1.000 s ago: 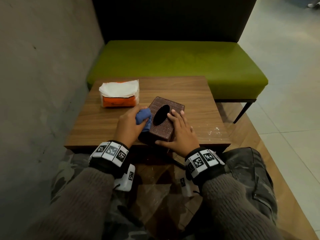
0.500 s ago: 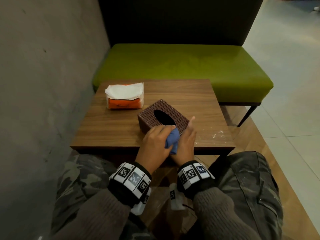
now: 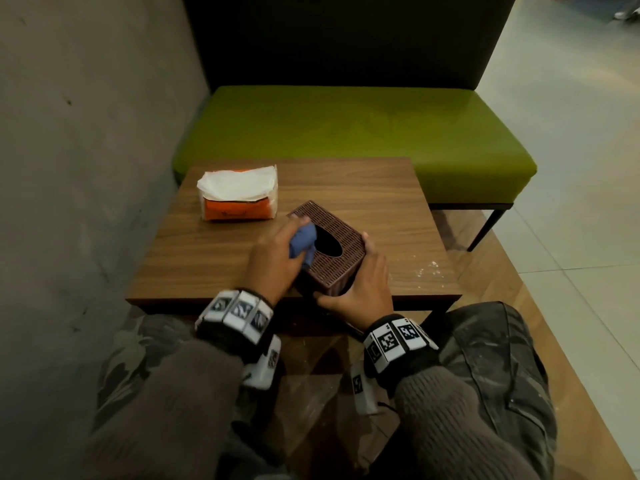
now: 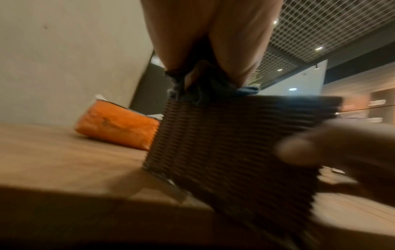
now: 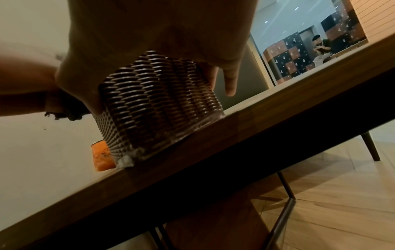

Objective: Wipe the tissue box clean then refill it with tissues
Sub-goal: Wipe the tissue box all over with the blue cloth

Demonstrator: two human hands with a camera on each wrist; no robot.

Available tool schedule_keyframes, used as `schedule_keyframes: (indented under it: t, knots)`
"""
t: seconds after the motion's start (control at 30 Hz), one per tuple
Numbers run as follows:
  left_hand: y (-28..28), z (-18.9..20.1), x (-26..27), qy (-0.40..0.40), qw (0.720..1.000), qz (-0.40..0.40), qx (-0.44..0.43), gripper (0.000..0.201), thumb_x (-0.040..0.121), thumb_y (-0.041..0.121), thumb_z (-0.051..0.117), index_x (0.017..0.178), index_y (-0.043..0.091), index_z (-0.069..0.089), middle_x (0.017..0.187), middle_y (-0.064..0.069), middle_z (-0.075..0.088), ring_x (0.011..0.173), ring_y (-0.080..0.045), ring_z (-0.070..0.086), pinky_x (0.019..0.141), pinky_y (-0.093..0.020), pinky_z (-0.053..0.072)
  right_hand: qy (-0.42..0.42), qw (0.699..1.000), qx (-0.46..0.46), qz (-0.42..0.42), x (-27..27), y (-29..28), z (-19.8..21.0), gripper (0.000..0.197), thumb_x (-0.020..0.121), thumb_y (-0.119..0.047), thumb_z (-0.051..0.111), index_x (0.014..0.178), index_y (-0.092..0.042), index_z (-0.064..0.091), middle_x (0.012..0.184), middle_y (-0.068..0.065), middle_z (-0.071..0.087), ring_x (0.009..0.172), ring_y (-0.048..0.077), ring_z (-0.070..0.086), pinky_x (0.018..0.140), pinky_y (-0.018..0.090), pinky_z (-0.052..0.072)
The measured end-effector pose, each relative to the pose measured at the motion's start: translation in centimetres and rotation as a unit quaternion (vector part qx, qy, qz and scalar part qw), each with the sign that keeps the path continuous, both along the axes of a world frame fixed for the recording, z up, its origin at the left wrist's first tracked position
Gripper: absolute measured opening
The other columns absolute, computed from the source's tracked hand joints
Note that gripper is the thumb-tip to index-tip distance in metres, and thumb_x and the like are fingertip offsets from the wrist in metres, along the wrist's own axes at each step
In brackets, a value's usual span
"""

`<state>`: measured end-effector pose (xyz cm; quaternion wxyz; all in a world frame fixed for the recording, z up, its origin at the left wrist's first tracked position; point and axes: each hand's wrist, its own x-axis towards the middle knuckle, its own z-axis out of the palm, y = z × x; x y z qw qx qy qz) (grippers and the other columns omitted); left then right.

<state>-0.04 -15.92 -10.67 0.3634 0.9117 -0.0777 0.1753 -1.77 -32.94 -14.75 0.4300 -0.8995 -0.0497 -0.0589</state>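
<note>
A brown woven tissue box [image 3: 337, 247] with a dark oval slot stands near the front edge of the wooden table [image 3: 363, 188]. My left hand [image 3: 277, 252] grips a bunched blue cloth [image 3: 302, 241] and presses it on the box's top, left of the slot. My right hand [image 3: 363, 284] holds the box's near right corner, thumb on the front face and fingers along the right side. The left wrist view shows the box's side [image 4: 235, 143] with the cloth [image 4: 205, 91] on its top edge. An orange tissue pack [image 3: 239, 194], open with white tissues showing, lies at the table's back left.
A green cushioned bench [image 3: 353, 133] with a dark backrest stands behind the table. A grey wall [image 3: 86, 150] runs close along the left. White crumbs [image 3: 427, 268] lie on the table's right front. My knees are under the table's front edge.
My left hand carried the cloth from the box's near side up onto its top. The right hand shifted to the near right corner, and the box turned slightly.
</note>
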Motion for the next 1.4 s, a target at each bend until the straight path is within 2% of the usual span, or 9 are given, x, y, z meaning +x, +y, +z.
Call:
schedule_keyframes:
  t: [0.13,0.33,0.5,0.57,0.77,0.97,1.1,1.2,1.4]
  knots:
    - [-0.9,-0.5,-3.3,-0.015,0.992,-0.123,0.02,0.053,0.077,0.008,0.069,0.128,0.016,0.056,0.131,-0.006,0.057,0.126,-0.015,0.047,0.108,-0.029,0.035,0.01,0.999,0.009,0.036,0.1,-0.4,0.3,0.126,0.051,-0.041,0.086,0.148,-0.022,0.007,0.141,0.005,0.028,0.131,0.021,0.031,0.109,0.041,0.034]
    - [3.2,0.7,1.5,0.001,0.999,0.023,-0.044,0.042,0.077,0.001,0.069,0.117,0.01,0.062,0.116,-0.011,0.065,0.107,-0.025,0.061,0.095,-0.033,0.047,0.017,0.999,0.005,0.032,-0.2,-0.4,0.6,0.13,0.049,-0.041,0.087,0.148,-0.026,0.005,0.143,0.003,0.024,0.134,0.019,0.026,0.112,0.044,0.032]
    - [1.8,-0.1,0.7,-0.015,0.997,0.074,-0.022,0.044,0.077,-0.003,0.065,0.121,0.005,0.059,0.115,-0.015,0.063,0.104,-0.028,0.059,0.085,-0.016,0.038,0.061,0.997,-0.05,0.025,0.6,0.1,1.3,0.134,0.054,-0.052,0.084,0.15,-0.022,-0.003,0.152,0.009,0.012,0.143,0.028,0.013,0.116,0.055,0.017]
    - [1.8,-0.1,0.0,-0.015,0.997,0.081,-0.012,0.044,0.079,0.001,0.067,0.122,0.005,0.058,0.117,-0.015,0.062,0.106,-0.028,0.059,0.086,-0.016,0.037,0.071,0.994,-0.069,0.037,1.3,0.1,2.0,0.136,0.055,-0.054,0.084,0.15,-0.014,-0.004,0.154,0.011,0.006,0.145,0.028,0.006,0.119,0.05,0.013]
    - [3.6,0.5,-1.7,0.056,0.998,-0.043,0.001,0.056,0.086,0.027,0.064,0.136,0.015,0.042,0.133,0.0,0.049,0.12,-0.008,0.045,0.099,-0.02,0.033,0.066,0.996,0.006,0.062,1.6,-1.2,2.1,0.141,0.05,-0.034,0.091,0.15,-0.009,-0.004,0.147,0.01,0.019,0.138,0.022,0.019,0.116,0.035,0.023]
    - [3.3,2.6,2.4,0.079,0.996,0.044,0.023,0.043,0.079,0.009,0.07,0.12,0.004,0.056,0.113,-0.014,0.063,0.105,-0.028,0.058,0.08,-0.02,0.036,0.056,0.993,0.091,0.042,0.9,-1.1,1.4,0.135,0.047,-0.033,0.093,0.149,-0.017,0.007,0.14,0.0,0.025,0.132,0.012,0.026,0.108,0.021,0.023]
    - [1.2,3.6,6.0,0.139,0.987,0.071,0.039,0.04,0.082,0.012,0.067,0.119,0.005,0.053,0.112,-0.017,0.062,0.103,-0.031,0.057,0.076,-0.027,0.038,0.078,0.991,0.103,0.047,1.2,-1.3,1.0,0.148,0.046,-0.034,0.093,0.15,-0.015,-0.01,0.145,-0.003,0.018,0.128,0.0,0.015,0.108,0.02,0.017]
    - [-2.0,3.6,6.8,0.138,0.986,0.031,0.089,0.042,0.086,0.02,0.063,0.125,0.012,0.051,0.118,-0.012,0.06,0.108,-0.029,0.056,0.084,-0.031,0.042,0.071,0.991,0.105,0.032,1.5,-1.0,0.4,0.142,0.043,-0.038,0.091,0.15,-0.013,0.0,0.137,-0.005,0.023,0.127,0.003,0.02,0.112,0.026,0.024]
    - [-7.0,2.3,2.2,0.094,0.965,-0.231,0.084,0.059,0.079,0.008,0.069,0.133,0.016,0.049,0.134,-0.004,0.053,0.127,-0.014,0.045,0.108,-0.022,0.031,0.073,0.985,0.147,0.045,1.4,-0.7,-0.5,0.119,0.039,-0.049,0.08,0.139,-0.022,0.022,0.135,0.001,0.032,0.13,0.017,0.035,0.11,0.038,0.035]
